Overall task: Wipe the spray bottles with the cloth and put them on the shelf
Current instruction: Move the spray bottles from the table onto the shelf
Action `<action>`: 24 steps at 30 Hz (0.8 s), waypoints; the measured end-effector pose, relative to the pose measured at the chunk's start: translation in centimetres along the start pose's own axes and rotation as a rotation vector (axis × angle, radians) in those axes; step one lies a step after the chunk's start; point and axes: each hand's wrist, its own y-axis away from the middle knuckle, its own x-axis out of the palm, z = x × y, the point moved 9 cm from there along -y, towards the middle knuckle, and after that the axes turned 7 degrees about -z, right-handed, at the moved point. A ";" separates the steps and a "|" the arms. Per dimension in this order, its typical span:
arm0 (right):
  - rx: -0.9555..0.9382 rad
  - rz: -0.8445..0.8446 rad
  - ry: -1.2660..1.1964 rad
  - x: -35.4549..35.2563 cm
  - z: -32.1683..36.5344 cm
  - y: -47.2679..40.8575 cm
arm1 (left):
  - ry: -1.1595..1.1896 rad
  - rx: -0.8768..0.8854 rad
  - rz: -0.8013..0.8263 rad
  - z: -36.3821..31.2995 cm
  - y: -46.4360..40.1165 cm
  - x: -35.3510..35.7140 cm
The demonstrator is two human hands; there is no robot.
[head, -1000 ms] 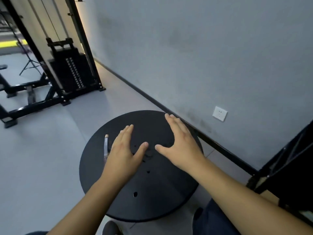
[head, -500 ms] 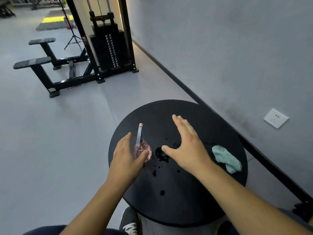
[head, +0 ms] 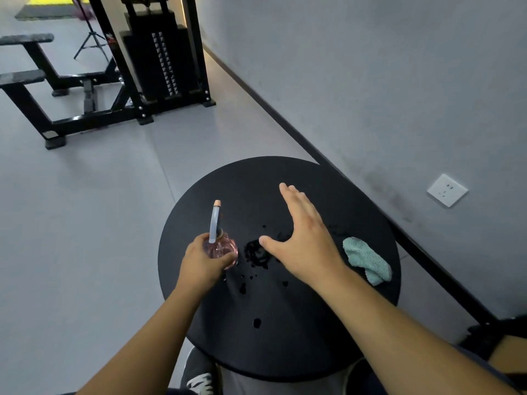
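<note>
gripping pink spray bottle (head: pixel 221 248) with our left hand (head: pixel 201 265), fingers curled round its body, on left part of round black table (head: pixel 285 352). our right hand (head: pixel 306 246) hovers flat, fingers spread, over table middle. teal cloth (head: pixel 366 263) lies near right rim. wet spots (head: pixel 256 253) between hands.

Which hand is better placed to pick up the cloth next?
Right. The right hand is open and hovers over the table beside the teal cloth, while the left hand already grips the pink bottle.
</note>
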 end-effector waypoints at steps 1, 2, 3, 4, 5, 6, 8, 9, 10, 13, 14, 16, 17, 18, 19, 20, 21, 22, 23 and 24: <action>0.001 -0.002 0.002 -0.1 -0.1 0.0 | 0.023 0.007 -0.009 0.0 -0.2 0.2; 0.003 -0.003 0.002 -0.1 -0.2 0.1 | 0.038 0.013 -0.018 0.0 -0.3 0.3; 0.005 -0.003 0.003 -0.2 -0.2 0.1 | 0.048 0.029 -0.027 -0.2 -0.4 0.3; 0.009 0.000 0.005 -0.2 -0.3 0.1 | 0.044 0.038 -0.032 -0.1 -0.7 0.3; 0.013 0.003 0.008 -0.2 -0.4 0.1 | 0.041 0.057 -0.029 -0.3 -0.8 0.4; 0.016 0.002 0.010 -0.2 -0.6 0.1 | 0.038 0.068 -0.027 -0.4 -0.9 0.5; 0.023 0.005 0.014 -0.2 -0.8 0.1 | 0.024 0.080 -0.034 -0.7 -1.0 0.6; 0.026 0.008 0.014 -0.2 -0.9 0.1 | 0.034 0.084 -0.041 -0.9 -0.9 0.5; 0.029 0.010 0.013 -0.1 -1.0 0.1 | 0.039 0.088 -0.051 -0.9 -0.9 0.4; 0.037 0.015 0.019 0.0 -1.1 0.2 | 0.068 0.093 -0.046 -1.3 -0.6 0.1; 0.038 0.015 0.023 0.0 -1.2 0.2 | 0.074 0.096 -0.044 -1.3 -0.6 0.0; 0.042 0.015 0.032 0.1 -1.3 0.2 | 0.090 0.094 -0.024 -1.4 -0.3 0.0; 0.046 0.018 0.034 0.1 -1.3 0.3 | 0.085 0.095 -0.008 -1.3 -0.2 0.1; 0.049 0.019 0.034 0.1 -1.4 0.3 | 0.089 0.106 0.001 -1.5 0.0 0.1; 0.051 0.018 0.035 0.0 -1.4 0.4 | 0.096 0.111 0.005 -1.5 0.1 0.0; 0.053 0.017 0.036 -0.1 -1.4 0.4 | 0.098 0.123 -0.003 -1.7 0.2 -0.2; 0.055 0.014 0.036 -0.2 -1.5 0.5 | 0.108 0.120 -0.003 -1.8 0.4 -0.4; 0.057 0.011 0.036 -0.3 -1.5 0.6 | 0.117 0.127 -0.005 -2.2 0.6 -0.7; 0.059 0.007 0.036 -0.5 -1.6 0.6 | 0.111 0.135 -0.004 -2.5 0.7 -0.9; 0.062 0.003 0.035 -0.7 -1.6 0.7 | 0.112 0.142 0.003 -2.8 0.8 -1.0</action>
